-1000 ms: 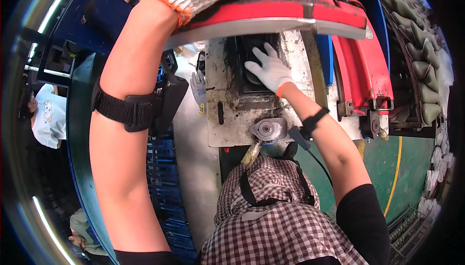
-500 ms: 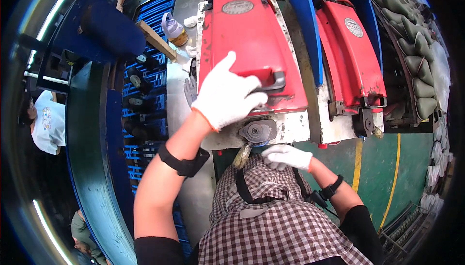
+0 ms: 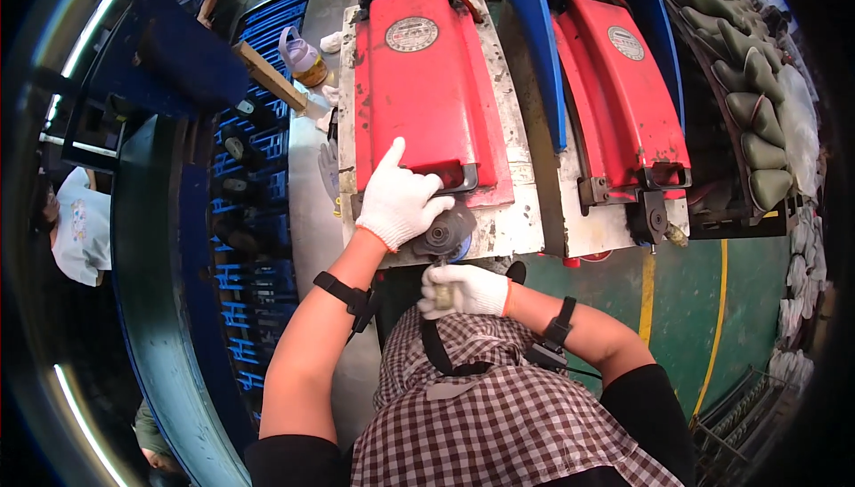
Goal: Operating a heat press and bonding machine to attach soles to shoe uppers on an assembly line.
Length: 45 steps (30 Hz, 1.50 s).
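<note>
Steadying the red lid (image 3: 423, 100), down on its pale base plate (image 3: 521, 229), seems key: left hand (image 3: 398, 206) at the front handle (image 3: 465, 186), thumb spread, finger grip unclear. Right hand (image 3: 468, 291) wraps the lever grip (image 3: 443, 296); knuckles should avoid the plate's front edge. Elbow room looks greatest rightward, above green floor (image 3: 583, 304).

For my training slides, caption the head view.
Left gloved hand at the black handle of a red cover, right gloved hand around a yellowish grip.
</note>
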### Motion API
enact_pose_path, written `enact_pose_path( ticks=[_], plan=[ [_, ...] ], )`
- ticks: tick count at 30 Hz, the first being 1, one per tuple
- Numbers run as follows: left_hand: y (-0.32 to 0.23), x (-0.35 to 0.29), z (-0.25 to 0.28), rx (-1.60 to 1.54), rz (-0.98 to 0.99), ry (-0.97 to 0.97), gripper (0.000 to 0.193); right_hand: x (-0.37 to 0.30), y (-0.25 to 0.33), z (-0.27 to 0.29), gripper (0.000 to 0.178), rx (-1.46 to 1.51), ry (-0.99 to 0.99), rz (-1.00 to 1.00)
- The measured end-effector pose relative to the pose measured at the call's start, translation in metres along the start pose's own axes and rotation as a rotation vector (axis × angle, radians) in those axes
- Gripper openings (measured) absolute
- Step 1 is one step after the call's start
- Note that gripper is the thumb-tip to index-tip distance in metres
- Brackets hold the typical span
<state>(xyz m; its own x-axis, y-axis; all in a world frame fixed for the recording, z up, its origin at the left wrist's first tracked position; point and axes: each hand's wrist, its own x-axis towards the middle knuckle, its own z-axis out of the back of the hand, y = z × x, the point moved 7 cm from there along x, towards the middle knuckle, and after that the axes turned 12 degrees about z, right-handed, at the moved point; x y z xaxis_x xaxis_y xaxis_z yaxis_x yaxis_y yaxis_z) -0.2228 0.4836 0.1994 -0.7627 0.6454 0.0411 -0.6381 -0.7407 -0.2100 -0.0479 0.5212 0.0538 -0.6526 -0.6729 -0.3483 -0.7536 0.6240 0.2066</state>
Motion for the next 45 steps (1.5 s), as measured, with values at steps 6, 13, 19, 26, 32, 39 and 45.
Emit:
enact_pose_path(
  ticks=[6, 13, 19, 26, 32, 39, 45],
  plan=[
    [-0.005, 0.0, 0.004, -0.043, 0.042, -0.034, 0.038, -0.087, 0.069, 0.042, 0.041, -0.135, -0.123, 0.231],
    [-0.006, -0.011, 0.015, -0.625, 0.441, -0.411, 0.017, -0.278, 0.196, 0.042, 0.024, -1.686, -0.949, 1.083],
    [-0.118, 0.019, 0.008, -0.824, 0.257, -0.398, 0.032, -0.413, 0.247, 0.107, 0.028, -1.993, -1.739, 0.851],
    [-0.242, 0.072, -0.039, -0.55, -0.072, -0.007, 0.047, -0.422, 0.227, 0.156, 0.059, -1.739, -1.826, 0.314],
    [-0.273, 0.086, -0.077, -0.404, -0.161, -0.01, 0.053, -0.414, 0.185, 0.127, 0.065, -1.528, -1.629, 0.281],
    [-0.283, 0.093, -0.081, -0.387, -0.214, -0.055, 0.054, -0.371, 0.15, 0.077, 0.067, -1.562, -1.249, 0.026],
    [-0.291, 0.105, -0.02, -0.386, -0.244, -0.176, 0.048, -0.395, 0.218, 0.057, 0.047, -1.755, -1.182, 0.203]
  ],
)
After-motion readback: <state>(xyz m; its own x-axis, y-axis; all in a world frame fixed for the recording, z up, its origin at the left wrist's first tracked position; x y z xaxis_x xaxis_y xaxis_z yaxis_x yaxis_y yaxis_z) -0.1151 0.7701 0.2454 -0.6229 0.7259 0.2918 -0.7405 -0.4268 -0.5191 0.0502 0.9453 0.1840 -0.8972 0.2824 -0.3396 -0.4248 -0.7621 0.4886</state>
